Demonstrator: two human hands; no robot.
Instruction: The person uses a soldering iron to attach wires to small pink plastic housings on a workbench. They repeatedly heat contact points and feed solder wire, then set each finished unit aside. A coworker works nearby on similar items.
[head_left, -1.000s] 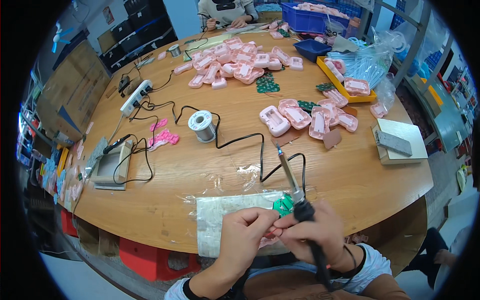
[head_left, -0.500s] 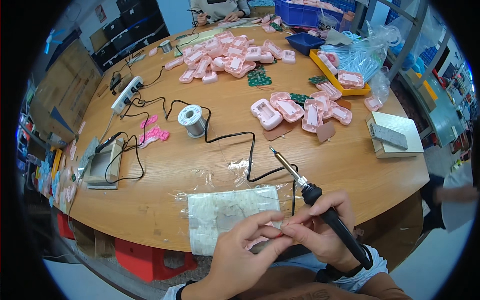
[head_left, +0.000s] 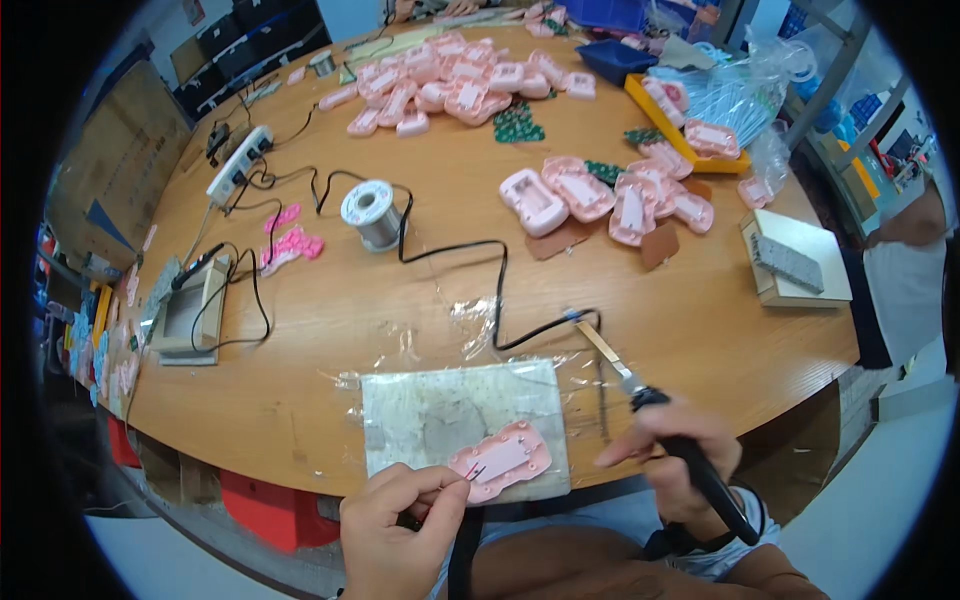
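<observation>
A pink plastic shell (head_left: pixel 512 458) lies hollow side up on the pale, film-wrapped mat (head_left: pixel 410 415) at the table's near edge. Short red and black wires (head_left: pixel 475 473) show at its left end. There my left hand (head_left: pixel 402 525) pinches the wires between thumb and forefinger, right against the shell; a dark bit under the palm is mostly hidden. To the right, my right hand (head_left: pixel 688 455) grips a soldering iron (head_left: pixel 690 465) by its black handle, smeared by motion. The iron's metal tip points up and left, over the bare wood beyond the mat.
A black cord (head_left: pixel 450 250) snakes across the table past a solder spool (head_left: pixel 372 215) and a power strip (head_left: pixel 240 165). Pink shells (head_left: pixel 440 85) are heaped farther back, others (head_left: pixel 570 190) nearer. A wooden block (head_left: pixel 795 260) stands right; a person's arm (head_left: pixel 910 220) shows beyond.
My hands have separated: the left went left and down, the right moved right with the iron. The pink shell, mostly covered before, now shows on the mat. The view has tilted down slightly.
</observation>
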